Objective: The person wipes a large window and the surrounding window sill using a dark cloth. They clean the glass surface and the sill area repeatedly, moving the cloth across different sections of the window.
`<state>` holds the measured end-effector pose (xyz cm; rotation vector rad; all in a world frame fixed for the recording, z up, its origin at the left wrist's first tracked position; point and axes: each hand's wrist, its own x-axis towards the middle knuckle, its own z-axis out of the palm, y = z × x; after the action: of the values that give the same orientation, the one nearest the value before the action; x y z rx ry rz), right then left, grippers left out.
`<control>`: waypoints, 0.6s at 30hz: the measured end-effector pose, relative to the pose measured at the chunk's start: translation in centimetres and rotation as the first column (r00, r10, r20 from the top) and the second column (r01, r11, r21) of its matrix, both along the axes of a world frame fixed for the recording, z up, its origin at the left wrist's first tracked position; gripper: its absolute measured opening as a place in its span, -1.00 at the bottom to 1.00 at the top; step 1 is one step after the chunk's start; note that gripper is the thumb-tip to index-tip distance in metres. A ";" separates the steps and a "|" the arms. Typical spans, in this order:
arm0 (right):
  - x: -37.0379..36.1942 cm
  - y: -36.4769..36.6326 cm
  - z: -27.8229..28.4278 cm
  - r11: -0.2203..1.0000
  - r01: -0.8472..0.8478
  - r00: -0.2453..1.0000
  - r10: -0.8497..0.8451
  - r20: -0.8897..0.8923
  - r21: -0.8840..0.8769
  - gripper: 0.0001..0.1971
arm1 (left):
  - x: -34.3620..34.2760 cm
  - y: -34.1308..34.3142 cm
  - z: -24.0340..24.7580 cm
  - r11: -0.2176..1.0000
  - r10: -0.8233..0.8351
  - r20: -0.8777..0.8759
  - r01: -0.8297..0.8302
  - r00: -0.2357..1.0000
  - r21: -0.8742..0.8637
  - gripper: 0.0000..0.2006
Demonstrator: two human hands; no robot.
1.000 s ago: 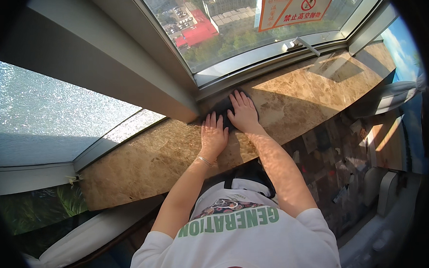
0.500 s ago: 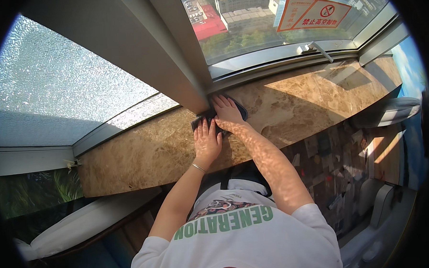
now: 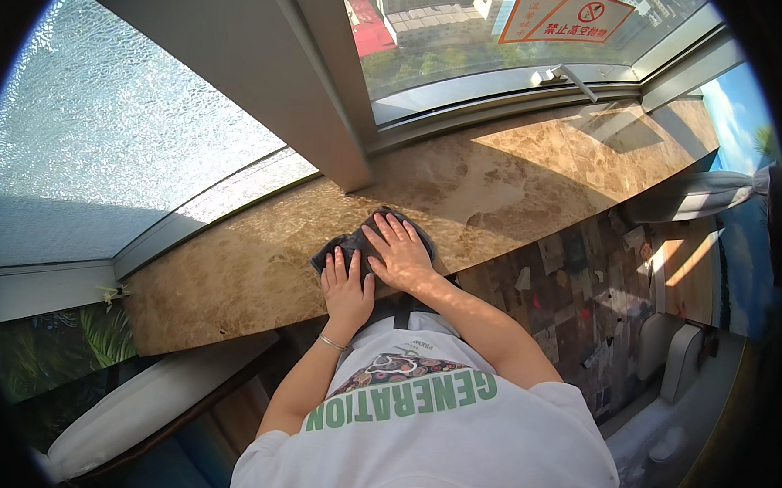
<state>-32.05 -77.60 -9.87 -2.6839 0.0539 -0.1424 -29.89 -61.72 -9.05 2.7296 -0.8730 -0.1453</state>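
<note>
A dark grey cloth [image 3: 352,243] lies bunched on the brown marbled windowsill [image 3: 227,290], close to its front edge. My left hand [image 3: 348,294] rests on the cloth's left part, fingers stretched forward and slightly apart. On the right part lies my right hand [image 3: 400,254], flat, with the fingers extended over the fabric. Both palms face down and press on the cloth rather than wrap round it. The hands are side by side, nearly touching. Part of the cloth is hidden beneath them.
A grey window post [image 3: 315,99] meets the sill beyond the cloth. Frosted glass [image 3: 143,150] stands to the left. On the right is a clear window with a white handle [image 3: 571,81]. Gathered pale curtains [image 3: 154,407] hang below the sill at the left and at the right.
Both hands and the cloth have moved back from the foot of the window post toward my body and slightly left. The hands stay on the cloth.
</note>
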 end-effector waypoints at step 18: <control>-6.2 -4.1 0.2 0.834 0.513 0.849 -0.528 -0.022 -0.203 -0.40 | 0.1 -9.0 -0.5 0.907 -0.374 -0.026 0.359 0.927 -0.219 -0.48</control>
<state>-38.27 -81.74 -9.63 -2.7927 0.8446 -0.2202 -29.76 -70.73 -9.53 2.3273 -1.2963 -0.2038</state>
